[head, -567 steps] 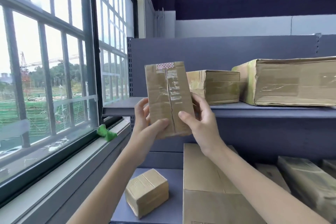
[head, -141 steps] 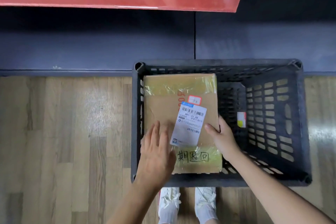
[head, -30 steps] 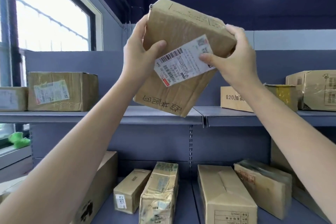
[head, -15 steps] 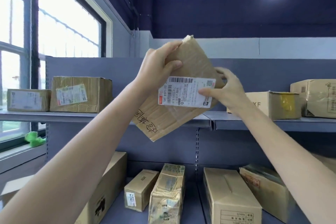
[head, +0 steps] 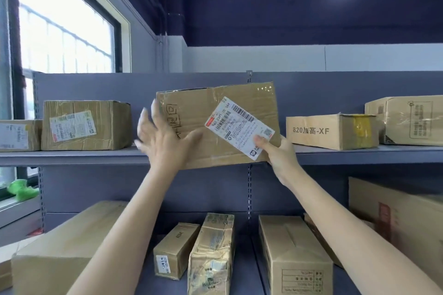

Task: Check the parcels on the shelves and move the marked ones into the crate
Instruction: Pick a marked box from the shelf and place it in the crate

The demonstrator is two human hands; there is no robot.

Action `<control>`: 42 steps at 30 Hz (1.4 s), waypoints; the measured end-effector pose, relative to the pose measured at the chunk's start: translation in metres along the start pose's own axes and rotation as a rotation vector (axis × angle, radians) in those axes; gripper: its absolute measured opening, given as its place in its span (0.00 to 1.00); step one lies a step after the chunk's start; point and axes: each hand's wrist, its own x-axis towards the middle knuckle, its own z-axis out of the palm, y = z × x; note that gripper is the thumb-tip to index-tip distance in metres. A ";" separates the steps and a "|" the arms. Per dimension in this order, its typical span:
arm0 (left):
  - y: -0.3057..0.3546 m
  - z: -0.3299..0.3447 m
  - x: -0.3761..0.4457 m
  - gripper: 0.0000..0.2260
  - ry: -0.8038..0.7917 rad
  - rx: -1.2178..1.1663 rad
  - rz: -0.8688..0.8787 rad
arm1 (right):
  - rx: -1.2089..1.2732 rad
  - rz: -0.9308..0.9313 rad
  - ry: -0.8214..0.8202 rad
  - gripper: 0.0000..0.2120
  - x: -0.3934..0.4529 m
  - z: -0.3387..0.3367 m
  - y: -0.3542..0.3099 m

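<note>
Only the head view to go on: the parcel [head: 217, 124] is up at the top shelf [head: 72, 157], its bottom edge hanging over the shelf's front edge about mid-length, label [head: 239, 127] and some handwritten characters facing the camera. The right hand [head: 279, 151] pinches the parcel's lower right corner, thumb on the label, with the rest of the fingers hidden behind the box. The left hand [head: 165, 137] has its fingers spread and mostly straight, lying against the left part of the front face, a bit blurred, so I can't say how firmly it touches. Looks to me like the checking step, reading the face of this one. The crate isn't in view at all. If that writing counts as the mark, the next move needs a proper two-handed hold, then carrying it down to the crate; if not, just slide it back between the neighbour boxes [head: 86, 124] and [head: 332, 130].
</note>
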 end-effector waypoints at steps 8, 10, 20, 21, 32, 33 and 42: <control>-0.043 -0.002 -0.013 0.32 -0.091 -0.554 -0.073 | -0.162 0.004 -0.070 0.33 0.000 0.000 0.002; -0.041 -0.010 -0.007 0.31 -0.078 -0.529 -0.008 | -0.187 0.001 -0.088 0.44 0.000 -0.003 -0.005; -0.034 -0.021 0.013 0.33 -0.071 -0.375 0.052 | -0.203 -0.153 -0.050 0.22 0.019 0.016 -0.006; -0.036 -0.021 0.014 0.32 -0.079 -0.358 0.061 | -0.218 -0.163 -0.051 0.23 0.020 0.017 -0.004; -0.004 -0.050 0.036 0.25 -0.117 -0.199 0.314 | -0.019 -0.308 -0.022 0.41 0.027 -0.008 -0.038; 0.003 -0.055 0.037 0.24 -0.118 -0.198 0.340 | -0.019 -0.291 -0.014 0.40 0.024 -0.014 -0.040; 0.077 -0.066 0.004 0.22 -0.175 -0.153 0.653 | -0.033 -0.202 0.080 0.50 -0.044 -0.046 -0.008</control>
